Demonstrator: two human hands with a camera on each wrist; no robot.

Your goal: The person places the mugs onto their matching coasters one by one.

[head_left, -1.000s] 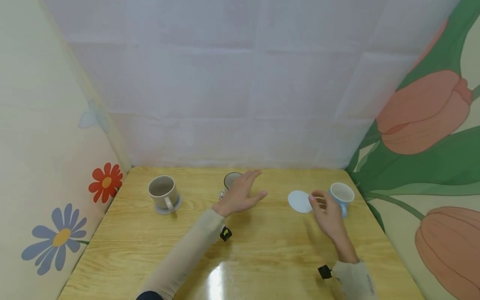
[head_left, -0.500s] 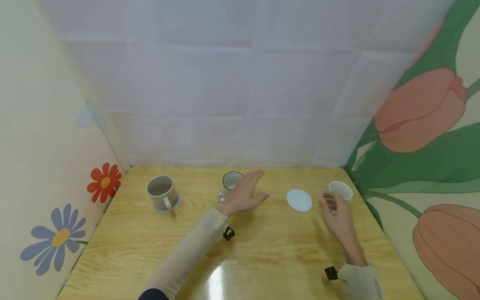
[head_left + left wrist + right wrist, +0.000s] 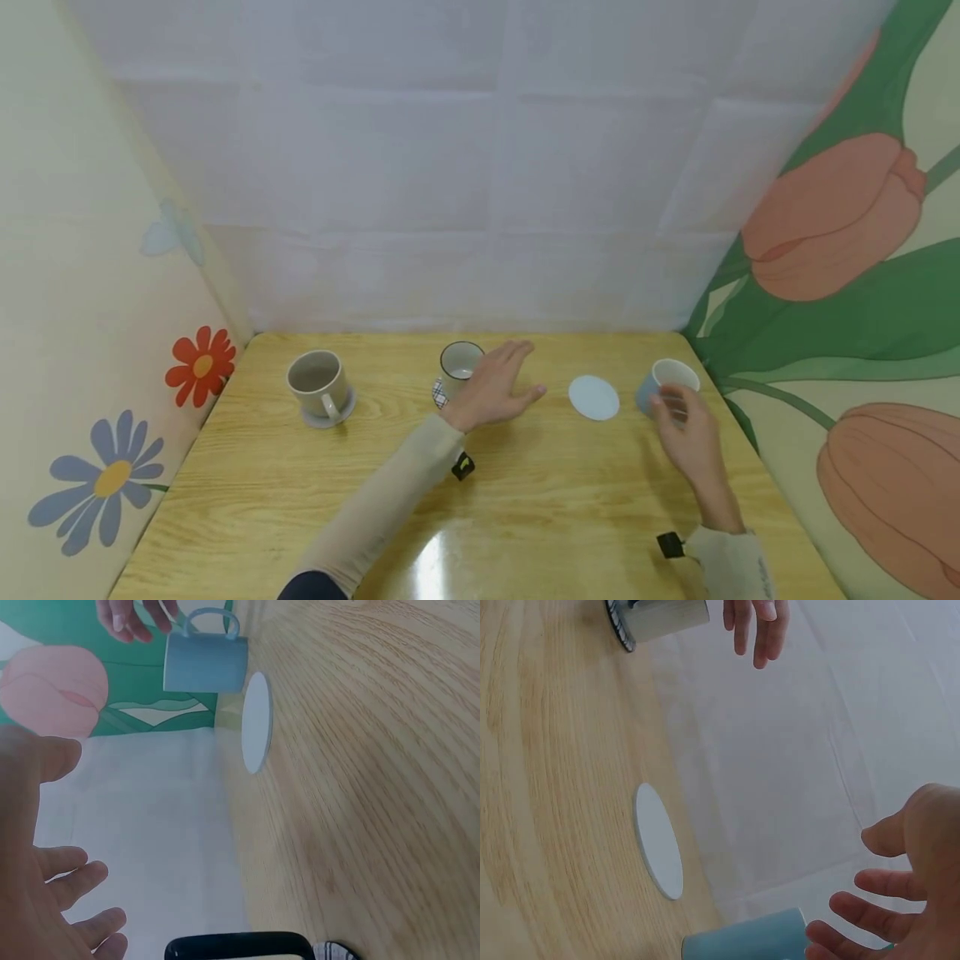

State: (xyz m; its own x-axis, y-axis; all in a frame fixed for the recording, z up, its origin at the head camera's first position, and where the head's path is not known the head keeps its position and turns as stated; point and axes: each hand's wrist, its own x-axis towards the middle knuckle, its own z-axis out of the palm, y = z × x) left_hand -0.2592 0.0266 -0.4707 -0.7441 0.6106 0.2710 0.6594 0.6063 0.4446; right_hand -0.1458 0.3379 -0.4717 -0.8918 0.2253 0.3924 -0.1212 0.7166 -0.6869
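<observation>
My right hand (image 3: 690, 433) hovers at the near side of a light blue mug (image 3: 647, 397), fingers loosely bent and holding nothing. From the left wrist view, the mug's handle (image 3: 211, 610) shows close beside those fingertips. A round white coaster (image 3: 594, 397) lies flat on the table just left of that mug, with nothing on it. My left hand (image 3: 491, 389) is held above the table, its fingers spread, and partly covers a pale mug with a dark rim (image 3: 453, 367). Under this pale mug sits a checked coaster (image 3: 438, 392).
At the left, a beige mug (image 3: 315, 390) stands on a grey coaster (image 3: 318, 420), its handle towards me. A white cloth (image 3: 450, 208) hangs behind the wooden table (image 3: 540, 517), and flower-patterned panels (image 3: 862, 333) flank both sides.
My right hand has moved right, from the white coaster's edge to in front of the blue mug. The left hand has shifted only slightly right, showing more of the dark-rimmed mug.
</observation>
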